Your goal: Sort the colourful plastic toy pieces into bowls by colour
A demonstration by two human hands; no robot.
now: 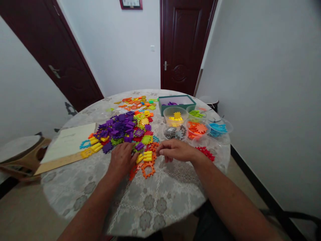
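Observation:
A heap of coloured plastic gear-shaped pieces (125, 129) covers the middle of a round table (155, 201). My left hand (122, 160) lies palm down at the heap's near edge, its fingers curled over yellow and purple pieces; what it grips is hidden. My right hand (175, 150) rests just right of it, fingers bent together beside orange pieces (147, 169). Whether anything is pinched in it does not show.
Clear tubs hold sorted pieces: yellow (175, 115), green (197, 113), orange (197, 128), blue (220, 127), grey (175, 133), red (205, 147). A teal box (177, 100) stands behind them. A wooden board (67, 144) lies left. Two dark doors stand behind.

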